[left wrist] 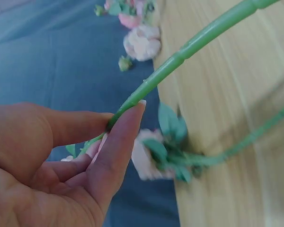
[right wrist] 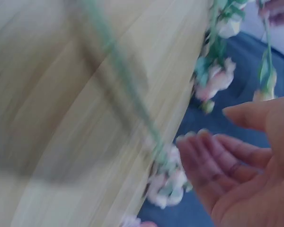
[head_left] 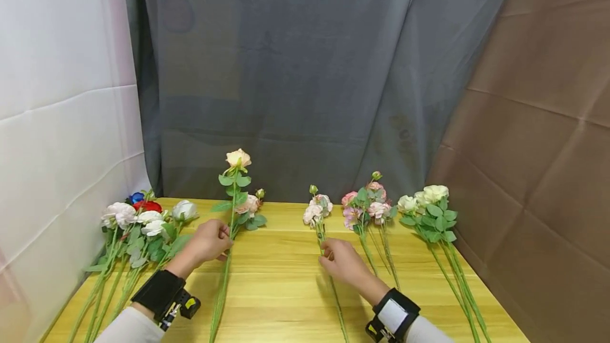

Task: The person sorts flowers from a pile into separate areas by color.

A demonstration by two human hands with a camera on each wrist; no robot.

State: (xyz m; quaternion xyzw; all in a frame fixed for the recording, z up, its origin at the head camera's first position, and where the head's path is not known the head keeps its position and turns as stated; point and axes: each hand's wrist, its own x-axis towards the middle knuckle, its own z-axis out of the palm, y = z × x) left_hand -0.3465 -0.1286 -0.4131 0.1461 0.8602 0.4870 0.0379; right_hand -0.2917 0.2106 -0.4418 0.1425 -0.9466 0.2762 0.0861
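Note:
My left hand (head_left: 209, 240) pinches the green stem of a peach-cream rose (head_left: 238, 158) between thumb and fingertips, holding it upright over the table. In the left wrist view that stem (left wrist: 161, 72) runs slantwise from the fingertips. A pink rose (head_left: 249, 205) lies just behind, its stem close beside the held one. My right hand (head_left: 347, 261) is over the stem of a pale pink flower spray (head_left: 318, 209). In the right wrist view its thumb and fingers stand apart, with nothing between them, and the spray's stem (right wrist: 128, 85) lies beyond the fingertips, blurred.
White roses (head_left: 152, 224) with a red rose (head_left: 147, 206) and a blue one lie in a pile at left. Pink flowers (head_left: 369, 205) lie right of centre, cream-white roses (head_left: 429, 200) farther right. Grey cloth (head_left: 286, 78) hangs behind the wooden table (head_left: 271, 290).

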